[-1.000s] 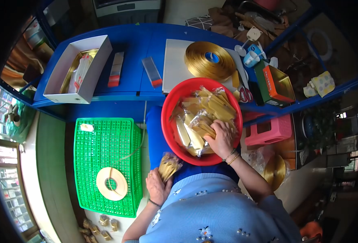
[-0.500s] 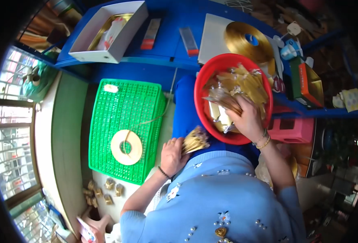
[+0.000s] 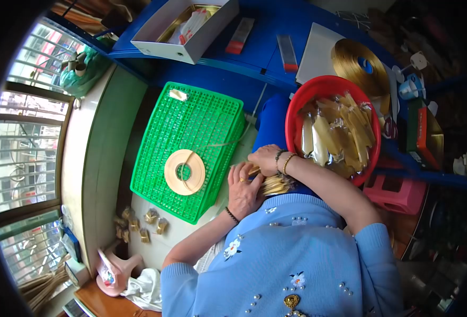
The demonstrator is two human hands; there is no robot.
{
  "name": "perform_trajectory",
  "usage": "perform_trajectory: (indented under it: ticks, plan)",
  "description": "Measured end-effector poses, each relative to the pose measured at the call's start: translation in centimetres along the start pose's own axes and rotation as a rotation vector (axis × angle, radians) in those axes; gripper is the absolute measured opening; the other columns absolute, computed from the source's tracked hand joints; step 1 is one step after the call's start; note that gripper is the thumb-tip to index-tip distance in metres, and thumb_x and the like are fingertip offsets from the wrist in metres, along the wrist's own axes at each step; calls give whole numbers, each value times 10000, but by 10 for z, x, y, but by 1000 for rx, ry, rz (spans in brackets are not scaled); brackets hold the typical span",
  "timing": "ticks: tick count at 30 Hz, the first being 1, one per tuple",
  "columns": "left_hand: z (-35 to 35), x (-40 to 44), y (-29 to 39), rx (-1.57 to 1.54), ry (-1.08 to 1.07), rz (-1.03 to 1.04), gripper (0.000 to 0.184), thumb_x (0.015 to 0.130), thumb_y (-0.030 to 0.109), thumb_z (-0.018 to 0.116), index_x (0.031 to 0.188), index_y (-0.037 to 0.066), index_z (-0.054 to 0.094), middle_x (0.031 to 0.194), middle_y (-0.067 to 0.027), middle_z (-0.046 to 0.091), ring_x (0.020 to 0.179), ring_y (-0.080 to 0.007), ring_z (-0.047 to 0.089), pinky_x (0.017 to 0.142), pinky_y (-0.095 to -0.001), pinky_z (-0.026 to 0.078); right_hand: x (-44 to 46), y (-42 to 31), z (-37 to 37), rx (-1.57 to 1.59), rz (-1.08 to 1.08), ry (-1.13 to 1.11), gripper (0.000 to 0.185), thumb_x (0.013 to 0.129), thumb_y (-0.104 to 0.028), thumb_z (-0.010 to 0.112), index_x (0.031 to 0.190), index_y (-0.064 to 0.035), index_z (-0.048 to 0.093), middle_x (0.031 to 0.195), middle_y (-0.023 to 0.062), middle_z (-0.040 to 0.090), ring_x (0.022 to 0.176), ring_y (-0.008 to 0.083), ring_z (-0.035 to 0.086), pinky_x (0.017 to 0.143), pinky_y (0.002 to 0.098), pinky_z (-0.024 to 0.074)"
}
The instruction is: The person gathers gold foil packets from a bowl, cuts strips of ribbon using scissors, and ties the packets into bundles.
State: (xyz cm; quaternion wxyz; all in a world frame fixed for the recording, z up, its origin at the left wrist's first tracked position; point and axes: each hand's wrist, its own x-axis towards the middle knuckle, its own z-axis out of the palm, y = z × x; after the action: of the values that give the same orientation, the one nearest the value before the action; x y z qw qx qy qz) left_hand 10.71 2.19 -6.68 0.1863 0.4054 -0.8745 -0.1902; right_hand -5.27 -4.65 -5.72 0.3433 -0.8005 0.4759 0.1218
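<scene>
My left hand (image 3: 244,193) is wrapped round one end of a bundle of gold packets (image 3: 277,185) resting on my lap. Over the top of that bundle, my right hand (image 3: 265,160) is closed on some gold packets, mostly hidden beneath its fingers. Both hands are close together, left of the red basin (image 3: 376,158). Inside the basin lie many gold packets in clear wrapping (image 3: 344,129). Left of my hands, a green crate (image 3: 191,116) carries a roll of pale tape (image 3: 172,171) on its upturned surface.
On the blue table (image 3: 265,39) are a white box (image 3: 183,53), a gold ribbon roll (image 3: 344,58), two small clear cases and a green and orange box (image 3: 421,127). A pink stool (image 3: 397,195) stands right. Several small bundles (image 3: 161,226) lie on the floor at lower left.
My right hand has left the basin with gold packets and come down beside my left hand at the bundle. The view has shifted, moving the basin and table rightward in frame.
</scene>
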Motion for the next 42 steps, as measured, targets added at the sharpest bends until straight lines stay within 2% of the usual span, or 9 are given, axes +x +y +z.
perform_trajectory:
  ticks: [8,12,16,27,30,34,37,41,42]
  plan:
    - [1,8,-8,-126,-139,-24,600,576,200,765,1088,29,504,1294,-250,413,1176,-409,413,1038,-519,285,3,16,-3,77,-32,-138,485,736,-290,669,1118,-2,593,1014,213,650,985,362,618,851,431,486]
    - [4,6,-14,-123,-180,-50,671,557,212,784,1110,4,465,1236,-228,453,1099,-374,448,948,-462,347,-17,24,-33,328,-141,-22,806,744,-573,667,1251,18,461,1143,222,599,1082,341,574,907,382,457]
    - [3,12,-10,-136,-244,-97,684,539,195,790,1106,19,450,1148,-198,488,1055,-351,456,904,-442,363,-21,19,-16,649,-36,395,805,842,-625,518,1254,64,460,1216,278,530,1172,371,498,978,389,402]
    - [17,15,-16,-316,-116,-189,867,554,234,798,1257,-28,363,1083,-200,509,1051,-354,488,943,-452,368,-26,11,-5,1030,180,441,652,950,-550,379,1241,27,461,1186,206,550,1167,272,509,964,322,386]
    - [17,20,-17,-170,-259,-188,892,562,257,799,1287,-24,361,1099,-199,511,1070,-354,489,939,-461,380,-16,3,4,669,189,621,598,939,-515,424,1217,11,489,1161,206,565,1150,300,512,947,377,400]
    - [7,23,-7,-7,-284,-194,812,574,282,797,1251,45,417,1106,-180,518,1065,-352,500,922,-472,394,-24,-9,19,150,179,454,333,836,-333,558,996,-41,551,1043,167,556,1052,317,507,841,460,398]
    - [-2,31,-3,-109,-401,-343,776,580,294,796,1238,97,435,1100,-165,522,1059,-357,508,924,-466,398,-25,-8,24,23,219,411,421,820,-272,550,1127,12,507,1123,176,514,1068,344,489,864,464,411]
    - [3,22,-14,-177,-330,-201,692,607,247,772,1182,26,458,1048,-209,522,1002,-375,501,880,-439,437,-24,-10,29,185,206,854,591,827,-349,585,1233,51,430,1230,242,437,1155,378,431,942,476,376]
    - [2,21,-13,-163,-331,-190,706,598,240,772,1188,26,450,1054,-211,517,999,-375,496,882,-442,434,-28,-13,22,302,277,703,664,834,-407,594,1260,66,406,1264,261,423,1177,395,417,987,451,358]
